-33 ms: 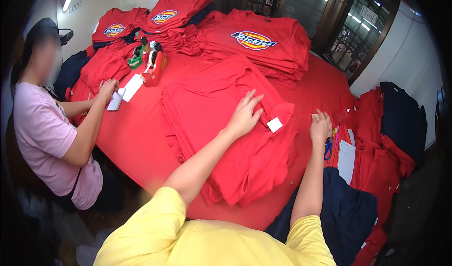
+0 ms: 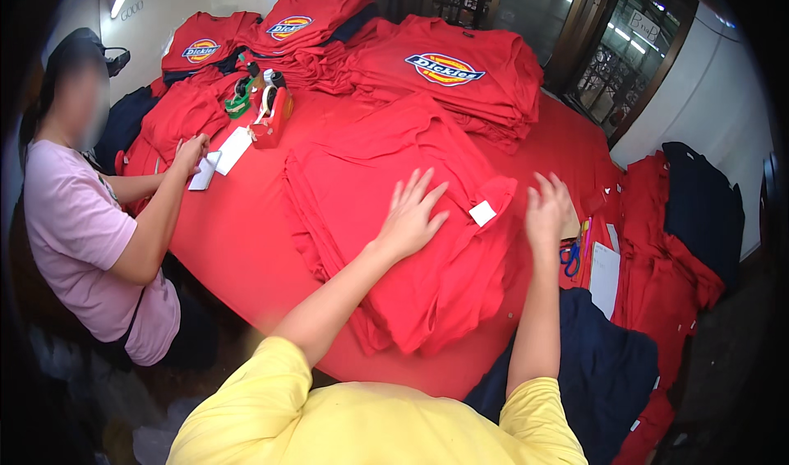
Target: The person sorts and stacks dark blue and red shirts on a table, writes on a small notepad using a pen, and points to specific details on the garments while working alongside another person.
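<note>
Both hands [image 2: 411,218] [image 2: 549,212] flat on red shirt [image 2: 386,218] (white tag [image 2: 482,212] showing)

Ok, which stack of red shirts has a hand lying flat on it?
The near stack of plain red shirts, under the left hand; the logo-printed stacks lie untouched.

A garment packing workroom: stacks of folded red shirts [image 2: 448,74] crowd the top of the frame on a red-covered worktop [image 2: 238,243], a tape dispenser [image 2: 271,111] and labels [image 2: 233,149] lie at upper left, and more red and navy clothes [image 2: 699,210] pile up at right.
</note>
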`<state>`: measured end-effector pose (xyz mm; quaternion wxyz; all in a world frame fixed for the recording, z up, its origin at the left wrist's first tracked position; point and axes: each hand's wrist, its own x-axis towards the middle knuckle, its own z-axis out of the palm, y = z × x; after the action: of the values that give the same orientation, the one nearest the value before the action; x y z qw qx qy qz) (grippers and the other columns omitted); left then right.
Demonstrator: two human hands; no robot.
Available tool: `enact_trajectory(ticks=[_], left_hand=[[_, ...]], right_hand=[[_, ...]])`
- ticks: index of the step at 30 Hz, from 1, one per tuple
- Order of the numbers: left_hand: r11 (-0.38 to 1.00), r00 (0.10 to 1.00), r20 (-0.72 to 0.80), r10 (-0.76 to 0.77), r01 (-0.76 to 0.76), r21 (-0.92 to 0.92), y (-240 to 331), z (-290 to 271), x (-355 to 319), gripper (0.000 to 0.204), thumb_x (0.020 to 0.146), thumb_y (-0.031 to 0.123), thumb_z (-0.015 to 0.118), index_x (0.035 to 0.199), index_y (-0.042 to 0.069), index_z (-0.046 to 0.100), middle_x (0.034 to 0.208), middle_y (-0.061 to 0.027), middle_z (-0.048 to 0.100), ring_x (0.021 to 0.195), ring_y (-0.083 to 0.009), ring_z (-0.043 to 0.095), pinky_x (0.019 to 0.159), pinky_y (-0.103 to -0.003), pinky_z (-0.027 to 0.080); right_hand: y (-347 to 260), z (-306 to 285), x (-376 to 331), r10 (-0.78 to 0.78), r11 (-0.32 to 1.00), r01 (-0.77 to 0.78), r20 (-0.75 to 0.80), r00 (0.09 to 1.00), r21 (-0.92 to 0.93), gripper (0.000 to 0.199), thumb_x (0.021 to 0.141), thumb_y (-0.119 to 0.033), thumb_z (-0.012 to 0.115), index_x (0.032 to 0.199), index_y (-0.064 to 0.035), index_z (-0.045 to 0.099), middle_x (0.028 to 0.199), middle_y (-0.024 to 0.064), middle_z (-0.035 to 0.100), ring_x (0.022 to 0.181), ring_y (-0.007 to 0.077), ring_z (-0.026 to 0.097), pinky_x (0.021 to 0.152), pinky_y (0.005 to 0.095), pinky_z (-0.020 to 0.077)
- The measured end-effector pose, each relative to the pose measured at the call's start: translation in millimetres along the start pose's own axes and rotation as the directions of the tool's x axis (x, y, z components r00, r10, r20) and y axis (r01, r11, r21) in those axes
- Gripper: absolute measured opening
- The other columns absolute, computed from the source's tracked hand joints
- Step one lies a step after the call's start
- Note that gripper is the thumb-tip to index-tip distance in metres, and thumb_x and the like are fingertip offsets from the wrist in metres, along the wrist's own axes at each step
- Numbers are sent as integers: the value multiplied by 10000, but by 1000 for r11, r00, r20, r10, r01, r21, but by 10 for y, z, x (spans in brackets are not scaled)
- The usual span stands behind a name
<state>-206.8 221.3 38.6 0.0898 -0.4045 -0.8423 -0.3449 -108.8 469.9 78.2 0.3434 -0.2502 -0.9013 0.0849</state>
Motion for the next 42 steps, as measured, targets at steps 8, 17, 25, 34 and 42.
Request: enact_trajectory(ticks=[8,17,25,34,42], left_hand=[[934,941,-143,-308,327,144,-558,-450,-999,650,890,499,528,1416,131,427,1524,-165,267,1443,-350,114,1134,-576,63],[948,937,-165,-307,316,28,-644,-394,-1110,584,910,443,524,1391,117,463,1512,-152,295,1441,-340,126,1143,-551,80],[933,934,-268,236,-141,331,-489,-531,-1125,259,823,303,683,748,89,559,802,-65,568,785,-240,552,718,-376,437],[947,891,-357,280,-195,256,-551,-446,-1087,282,874,242,623,657,87,530,611,-65,525,600,-242,547,583,-362,455],[993,900,-430,71,-22,117,-495,-893,-780,206,910,256,587,944,53,594,1010,-130,568,943,-319,540,811,-427,431]], right_hand=[[-1819,122,-1075,-731,678,698,112,673,230,683,822,-531,595,1405,-205,449,1538,130,245,1439,361,131,1094,673,50],[-1785,344,-1208,-670,742,633,231,705,219,610,880,-540,511,1336,-137,491,1405,162,418,1339,321,345,1108,547,187],[-1623,398,-1184,-386,820,381,-78,919,427,296,858,-186,648,643,-58,490,588,85,498,576,272,550,526,391,445],[-1664,530,-1259,-543,812,547,-80,836,204,287,841,-158,639,621,-59,483,601,109,542,579,285,570,518,396,460],[-1839,545,-692,-235,545,-252,434,870,799,420,934,-461,511,851,-52,558,604,37,478,532,156,479,534,346,461]])
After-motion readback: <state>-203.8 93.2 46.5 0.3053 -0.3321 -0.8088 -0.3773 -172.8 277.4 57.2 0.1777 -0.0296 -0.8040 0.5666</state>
